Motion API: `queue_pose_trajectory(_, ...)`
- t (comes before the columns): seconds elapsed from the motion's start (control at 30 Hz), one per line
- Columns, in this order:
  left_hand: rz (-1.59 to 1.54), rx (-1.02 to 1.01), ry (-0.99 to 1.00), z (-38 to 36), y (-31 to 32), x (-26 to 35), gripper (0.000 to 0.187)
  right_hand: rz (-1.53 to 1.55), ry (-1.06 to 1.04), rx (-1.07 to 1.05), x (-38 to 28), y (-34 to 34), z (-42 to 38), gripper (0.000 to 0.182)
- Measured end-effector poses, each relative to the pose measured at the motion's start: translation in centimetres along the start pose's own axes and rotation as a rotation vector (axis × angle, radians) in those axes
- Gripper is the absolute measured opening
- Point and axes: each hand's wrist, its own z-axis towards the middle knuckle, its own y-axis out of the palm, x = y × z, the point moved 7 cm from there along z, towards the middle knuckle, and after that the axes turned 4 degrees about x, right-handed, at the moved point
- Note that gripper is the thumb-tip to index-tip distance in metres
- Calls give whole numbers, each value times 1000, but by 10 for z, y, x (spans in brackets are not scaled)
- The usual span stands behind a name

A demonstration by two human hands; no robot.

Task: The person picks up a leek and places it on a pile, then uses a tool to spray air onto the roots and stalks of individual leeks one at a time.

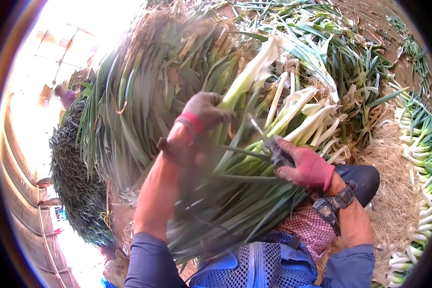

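Observation:
My left hand, in a dirty work glove with a pink cuff, is closed around a leek. The leek's pale stem points up and away from me, and its green leaves trail below, blurred. My right hand, in a pink glove, grips a small knife with a dark handle. Its short blade points up and left, apart from the held stem. More leeks lie just beyond the knife, pale stems to the right, with long green leaves spreading across my lap.
A tall heap of untrimmed leeks rises ahead on the left. Loose leaves and peelings are piled at the upper right. Cut roots cover the ground at my right, beside a row of cleaned leeks. Another person is far left.

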Motion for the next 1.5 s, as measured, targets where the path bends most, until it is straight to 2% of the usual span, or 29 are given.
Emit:
queue_pose_trajectory(0.03,-59,4,-17,3,-7,9,24,1,-1,1,-4,-1,-1,87)
queue_pose_trajectory(0.07,-59,32,95,2,-16,30,30,-44,37,7,-9,-4,-2,87)
queue_pose_trajectory(0.13,-6,84,28,-8,-28,59,33,-90,76,17,-11,-10,-6,86)
queue_pose_trajectory(0.2,67,84,97,0,-28,64,34,-70,159,132,-2,-25,-9,85)
queue_pose_trajectory(0.27,142,83,159,3,-22,63,36,-12,189,67,1,-28,-18,84)
queue_pose_trajectory(0.33,145,40,86,2,-2,49,40,141,57,148,4,-28,-29,83)
queue_pose_trajectory(0.43,326,-52,110,-4,30,36,52,264,87,241,3,-39,-39,83)
queue_pose_trajectory(0.47,394,-79,138,-7,44,33,54,266,88,239,4,-36,-40,83)
queue_pose_trajectory(0.53,487,-176,123,-11,76,19,56,311,-71,114,-3,-21,-40,81)
queue_pose_trajectory(0.57,578,-191,172,-7,98,-1,53,24,-286,204,-12,-24,-36,80)
queue_pose_trajectory(0.6,571,-238,160,-19,110,1,48,24,-287,203,-16,-28,-31,80)
queue_pose_trajectory(0.67,584,-224,185,-41,129,9,39,-67,34,124,-8,-34,-10,79)
queue_pose_trajectory(0.7,534,-195,237,-53,129,14,39,-56,49,156,-8,-36,0,79)
queue_pose_trajectory(0.8,451,-178,284,-68,122,16,44,-10,-20,-19,-31,-21,27,82)
queue_pose_trajectory(0.83,230,-195,205,-64,121,6,47,-95,-230,61,-19,-6,44,83)
queue_pose_trajectory(0.87,8,-211,126,-60,121,-6,50,-93,-233,57,-33,-10,54,83)
queue_pose_trajectory(0.9,-256,-227,23,-55,121,-25,53,-113,8,-54,-32,-11,71,86)
queue_pose_trajectory(0.93,-448,-179,-93,-50,116,-39,45,-134,250,-164,-26,-10,78,88)
queue_pose_trajectory(1.0,-663,-137,-275,-44,111,-67,35,-111,162,-140,-21,3,93,89)
queue_pose_trajectory(1.07,-713,-116,-294,-42,105,-86,29,-88,-20,-211,-39,27,95,85)
queue_pose_trajectory(1.13,-758,-102,-304,-39,104,-95,24,-125,-22,-230,-39,39,105,86)
queue_pose_trajectory(1.2,-582,-27,-339,-36,97,-106,24,-115,78,-180,-35,36,118,86)
queue_pose_trajectory(1.23,-672,0,-433,-38,90,-104,24,-144,108,-189,-38,35,117,87)
queue_pose_trajectory(1.27,-673,0,-435,-35,87,-107,24,-145,109,-191,-39,39,116,87)
queue_pose_trajectory(1.33,-558,174,-264,-22,67,-110,26,-213,-24,-248,-49,54,110,87)
queue_pose_trajectory(1.37,-500,200,-244,-13,62,-118,28,-154,68,-313,-50,49,115,88)
queue_pose_trajectory(1.4,-503,200,-243,-7,58,-127,28,-156,69,-313,-50,44,123,88)
queue_pose_trajectory(1.47,300,411,22,-3,26,-103,29,-209,203,-196,-39,23,139,88)
queue_pose_trajectory(1.5,392,477,54,-2,19,-99,33,-210,220,-123,-30,18,146,86)
